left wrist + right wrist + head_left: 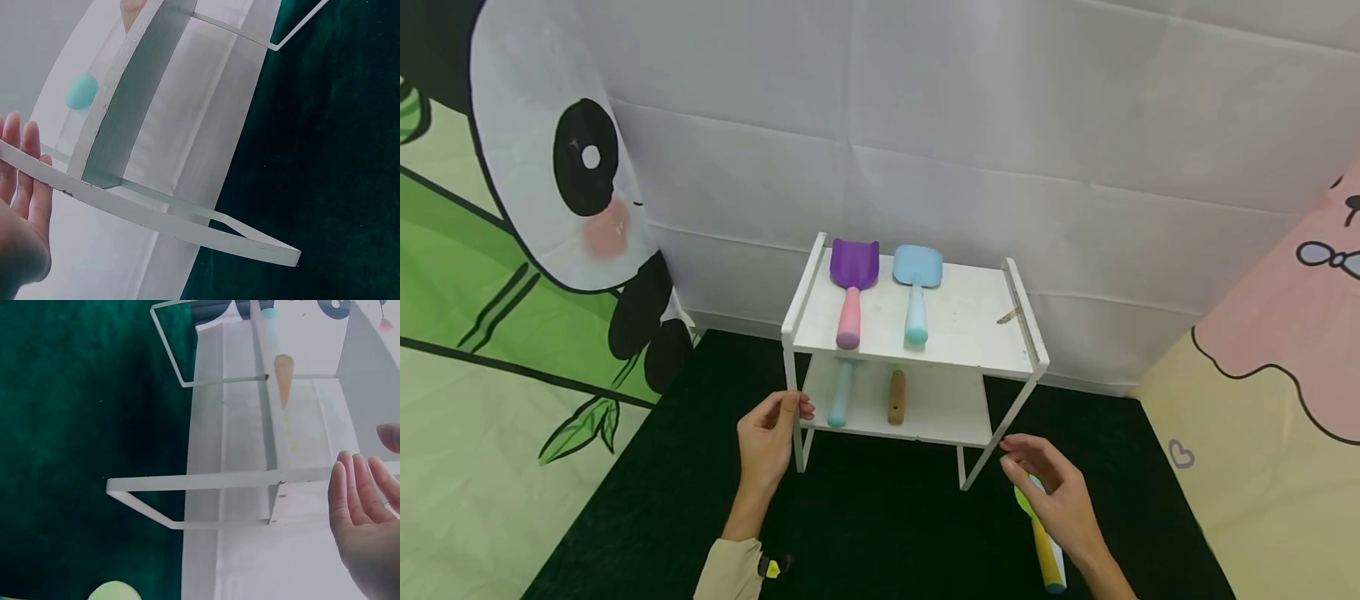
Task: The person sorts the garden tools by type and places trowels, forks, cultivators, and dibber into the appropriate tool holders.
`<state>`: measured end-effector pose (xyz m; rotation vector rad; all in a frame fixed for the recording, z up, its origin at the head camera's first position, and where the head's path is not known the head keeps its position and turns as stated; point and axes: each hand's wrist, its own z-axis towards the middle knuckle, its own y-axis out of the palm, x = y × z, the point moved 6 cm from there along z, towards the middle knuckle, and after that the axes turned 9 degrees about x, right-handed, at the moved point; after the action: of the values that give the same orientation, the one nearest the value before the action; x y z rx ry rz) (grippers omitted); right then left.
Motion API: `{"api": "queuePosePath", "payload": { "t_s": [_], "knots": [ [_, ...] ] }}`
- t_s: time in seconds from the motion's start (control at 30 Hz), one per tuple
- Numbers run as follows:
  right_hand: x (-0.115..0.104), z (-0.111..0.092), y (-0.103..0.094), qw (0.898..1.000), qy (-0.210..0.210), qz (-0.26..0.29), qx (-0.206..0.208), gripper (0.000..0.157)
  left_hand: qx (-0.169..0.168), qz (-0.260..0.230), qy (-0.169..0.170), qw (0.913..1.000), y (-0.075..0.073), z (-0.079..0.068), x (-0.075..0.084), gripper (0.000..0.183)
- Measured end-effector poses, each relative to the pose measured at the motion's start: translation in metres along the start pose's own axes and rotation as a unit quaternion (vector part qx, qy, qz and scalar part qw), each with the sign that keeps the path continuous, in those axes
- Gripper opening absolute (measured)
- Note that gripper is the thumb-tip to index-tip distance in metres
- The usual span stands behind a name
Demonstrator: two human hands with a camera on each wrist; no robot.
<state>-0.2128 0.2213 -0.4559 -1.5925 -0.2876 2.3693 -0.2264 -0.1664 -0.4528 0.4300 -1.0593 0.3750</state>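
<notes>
A white two-tier shelf rack (970, 317) stands in front of me. On its top tier lie a purple toy shovel with a pink handle (853, 267) and a light blue toy shovel (917, 267). From the lower tier (943, 408) show a pale blue handle (841, 396) and a brown handle (897, 396); their far ends are hidden under the top. My left hand (767, 437) holds the rack's left front leg, its fingers behind the bar in the left wrist view. Beside the right front leg, my right hand (1056, 496) has loosely bent fingers and its thumb apart.
Below my right hand lies a yellow-handled tool with a green end (1045, 550), next to a whitish strip, partly covered by the hand. Dark green cloth (880, 533) covers the surface under the rack. A white fabric wall (940, 167) rises behind, with printed cartoon panels at both sides.
</notes>
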Motion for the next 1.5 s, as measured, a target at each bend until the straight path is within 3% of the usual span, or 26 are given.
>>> {"api": "queuePosePath", "payload": {
  "t_s": [0.67, 0.97, 1.5],
  "knots": [
    [0.057, -0.022, -0.017, 0.992, 0.095, -0.077, 0.002, 0.031, -0.003, 0.003, -0.012, 0.9999, 0.0, -0.001, -0.003, 0.021],
    [0.076, -0.028, -0.024, 0.988, 0.13, -0.086, 0.0, 0.036, -0.003, -0.006, 0.0, 1.0, 0.0, 0.001, -0.002, 0.021],
    [0.111, -0.044, -0.053, 0.961, 0.224, -0.163, 0.004, 0.039, -0.002, 0.002, -0.005, 1.0, 0.001, 0.0, -0.002, 0.022]
  ]
}}
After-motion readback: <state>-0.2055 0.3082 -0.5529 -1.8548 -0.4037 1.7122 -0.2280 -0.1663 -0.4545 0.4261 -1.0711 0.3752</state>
